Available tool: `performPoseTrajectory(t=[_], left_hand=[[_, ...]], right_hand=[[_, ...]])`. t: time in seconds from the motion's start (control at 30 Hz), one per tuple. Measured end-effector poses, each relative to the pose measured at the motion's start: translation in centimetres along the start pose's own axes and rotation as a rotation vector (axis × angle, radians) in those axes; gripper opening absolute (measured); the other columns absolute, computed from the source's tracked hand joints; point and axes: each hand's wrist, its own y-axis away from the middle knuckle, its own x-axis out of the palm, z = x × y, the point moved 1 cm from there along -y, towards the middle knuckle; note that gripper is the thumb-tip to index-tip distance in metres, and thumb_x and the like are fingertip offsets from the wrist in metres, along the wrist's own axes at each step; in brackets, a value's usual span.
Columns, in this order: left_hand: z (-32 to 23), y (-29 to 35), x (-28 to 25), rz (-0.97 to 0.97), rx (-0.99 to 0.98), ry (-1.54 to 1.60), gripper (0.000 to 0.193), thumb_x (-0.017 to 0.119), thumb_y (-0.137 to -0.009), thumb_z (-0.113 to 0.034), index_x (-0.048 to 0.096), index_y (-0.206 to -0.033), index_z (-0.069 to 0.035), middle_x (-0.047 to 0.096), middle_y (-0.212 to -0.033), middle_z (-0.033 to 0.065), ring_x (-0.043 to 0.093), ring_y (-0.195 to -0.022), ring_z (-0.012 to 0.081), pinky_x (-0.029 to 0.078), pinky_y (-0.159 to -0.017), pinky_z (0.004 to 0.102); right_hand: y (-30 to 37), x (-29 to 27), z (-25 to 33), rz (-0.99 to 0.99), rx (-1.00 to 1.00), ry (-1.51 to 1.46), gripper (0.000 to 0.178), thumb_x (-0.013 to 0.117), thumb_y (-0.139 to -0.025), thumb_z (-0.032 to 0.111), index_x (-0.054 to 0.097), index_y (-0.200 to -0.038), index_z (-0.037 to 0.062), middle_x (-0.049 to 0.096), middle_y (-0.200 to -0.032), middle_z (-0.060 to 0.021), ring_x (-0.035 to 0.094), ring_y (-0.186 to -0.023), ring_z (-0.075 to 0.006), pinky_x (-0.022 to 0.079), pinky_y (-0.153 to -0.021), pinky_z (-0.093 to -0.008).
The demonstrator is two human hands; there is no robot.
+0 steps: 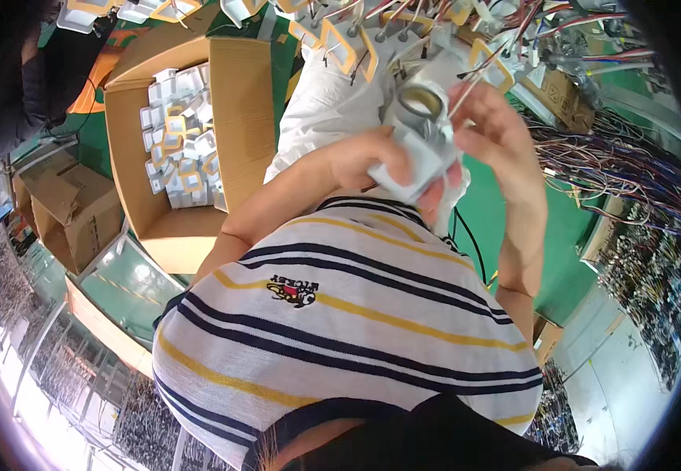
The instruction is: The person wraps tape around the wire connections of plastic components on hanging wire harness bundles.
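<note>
An open cardboard box (pixel 242 118) of white plastic housings (pixel 202 143) stands left of the left hand (pixel 368 159), whose forearm slants up across the belly, thumb and fingers clamped on a blurred white plastic housing (pixel 417 166). Just right of that piece, the right hand (pixel 499 132) bends inward above an upright forearm, fingers curled; whether they pinch anything I cannot tell. Bundled wires (pixel 619 161) lie farther right of it.

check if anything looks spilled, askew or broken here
Nothing looks plainly spilled or broken. Many white pieces in the cardboard box lie jumbled at different angles, and the wires at right look tangled. The piece in the left hand is too blurred to judge.
</note>
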Motion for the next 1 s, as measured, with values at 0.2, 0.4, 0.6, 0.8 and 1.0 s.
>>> performPoseTrajectory(t=[0.2,0.4,0.6,0.8,1.0], left_hand=[[0.1,0.2,1.9,0.767,-0.209,0.651,0.066,0.063,-0.055,-0.026,0.059,-0.111,0.01,0.064,-0.082,0.0204,0.063,-0.07,0.0306,0.053,-0.07,0.043],[-0.9,0.5,3.0,0.839,-0.189,0.688,0.063,0.062,-0.056,-0.025,0.058,-0.108,0.009,0.06,-0.076,0.0163,0.059,-0.062,0.027,0.053,-0.064,0.0397],[-2.2,1.4,1.5,0.441,-0.052,0.296,0.053,0.068,-0.057,-0.019,0.058,-0.103,0.007,0.06,-0.076,0.0096,0.058,-0.06,0.0216,0.052,-0.06,0.0353],[-0.1,0.8,0.3,-0.115,0.048,-0.22,0.046,0.068,-0.068,-0.014,0.061,-0.111,0.001,0.064,-0.086,0.0073,0.061,-0.078,0.017,0.05,-0.071,0.0301],[-0.4,-0.8,-0.1,-0.656,0.602,-0.858,0.045,0.07,-0.069,-0.018,0.062,-0.11,-0.001,0.068,-0.086,0.0164,0.067,-0.08,0.03,0.052,-0.069,0.0378]], right_hand=[[-5.2,0.1,-0.3,0.634,-0.68,0.013,0.061,0.086,-0.066,0.031,0.064,-0.116,0.0019,0.058,-0.12,-0.0096,0.057,-0.108,-0.0221,0.043,-0.094,-0.036],[-4.4,-0.1,2.1,0.702,-0.845,0.256,0.028,0.084,-0.068,0.012,0.069,-0.093,0.009,0.058,-0.109,-0.0126,0.058,-0.107,-0.0295,0.046,-0.086,-0.0363],[-2.8,0.2,3.5,0.429,-0.834,0.594,0.04,0.066,-0.059,-0.015,0.068,-0.093,0.0075,0.057,-0.111,-0.0076,0.057,-0.107,-0.0223,0.047,-0.085,-0.0318],[-2.7,-0.1,3.4,0.404,-0.532,0.827,0.035,0.068,-0.065,-0.007,0.064,-0.097,0.0046,0.053,-0.106,-0.0042,0.055,-0.102,-0.0194,0.046,-0.087,-0.0317],[-0.8,2.0,1.6,0.025,-0.031,0.156,0.052,0.081,-0.081,0.019,0.058,-0.119,-0.0065,0.065,-0.11,-0.0085,0.064,-0.097,-0.0146,0.053,-0.085,-0.0278]])
